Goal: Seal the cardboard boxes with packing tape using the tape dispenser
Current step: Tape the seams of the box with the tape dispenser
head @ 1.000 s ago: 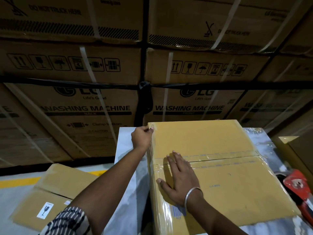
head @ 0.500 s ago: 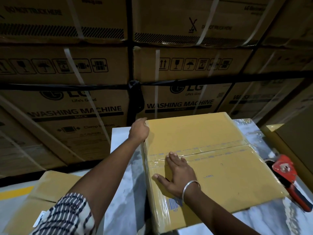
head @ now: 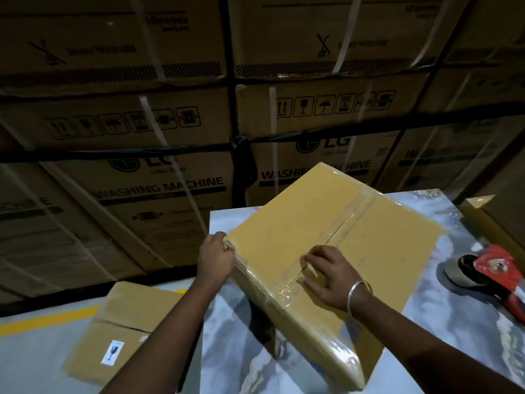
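Box (head: 355,237) sits skewed mid-frame on worktop (head: 454,322). Left hand (head: 216,260) grips its left corner; right hand (head: 326,275), fingers loosely bent, presses the tape seam (head: 349,220). Rub seam flat over the edge; tape dispenser (head: 494,275) lies idle right.

A wall of large washing-machine cartons (head: 159,194) fills the far side, stacked in rows and bound with pale straps (head: 167,155) and a black band (head: 113,155). On the grey floor at the near left runs a yellow line (head: 48,319). The shiny table (head: 454,322) reflects light.
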`<state>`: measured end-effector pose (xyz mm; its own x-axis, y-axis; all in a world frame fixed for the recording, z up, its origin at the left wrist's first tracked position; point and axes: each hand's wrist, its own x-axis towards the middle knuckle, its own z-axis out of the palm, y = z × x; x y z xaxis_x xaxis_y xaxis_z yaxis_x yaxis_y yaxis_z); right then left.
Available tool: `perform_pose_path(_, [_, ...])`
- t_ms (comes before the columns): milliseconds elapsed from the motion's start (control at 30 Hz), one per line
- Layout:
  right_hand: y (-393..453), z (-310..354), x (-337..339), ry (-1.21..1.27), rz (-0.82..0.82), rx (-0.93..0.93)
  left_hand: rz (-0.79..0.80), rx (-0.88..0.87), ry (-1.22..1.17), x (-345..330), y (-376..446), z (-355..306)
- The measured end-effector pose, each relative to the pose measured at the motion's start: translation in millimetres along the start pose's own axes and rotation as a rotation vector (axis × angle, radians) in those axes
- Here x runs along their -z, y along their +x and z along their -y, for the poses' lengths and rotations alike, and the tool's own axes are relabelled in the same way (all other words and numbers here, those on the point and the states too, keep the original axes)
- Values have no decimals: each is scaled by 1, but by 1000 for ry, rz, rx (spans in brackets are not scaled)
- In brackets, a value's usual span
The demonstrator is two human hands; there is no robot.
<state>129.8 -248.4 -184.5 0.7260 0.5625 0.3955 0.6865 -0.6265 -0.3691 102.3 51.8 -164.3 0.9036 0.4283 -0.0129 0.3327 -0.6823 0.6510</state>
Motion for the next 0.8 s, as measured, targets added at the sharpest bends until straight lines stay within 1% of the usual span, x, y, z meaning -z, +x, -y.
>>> perform_pose_path(100, [-6,-7,13,-63,-6,-45,-23,57,-75,8,-44,7])
perform_pose_path(233, [-28,-14,30,-30,62,7,-23,109,-142,11,-106,10])
perform_pose_path(333, [-53,-19,43,-51,54,-34,-11,140,-156,10,-146,7])
perform_pose_path(400, [-69,-23,51,-80,11,-129,32,196,-177,8,-166,3])
perform_pose_path(533, [-101,-29,68,-140,-46,-367,120,298,-113,9,-182,-10])
perform_pose_path(700, [-122,-28,99,-232,25,-833,207,291,-99,5,-176,-43])
perform_pose_path(800, [-124,-32,108,-135,6,-1035,242,286,-112,-2,-155,-57])
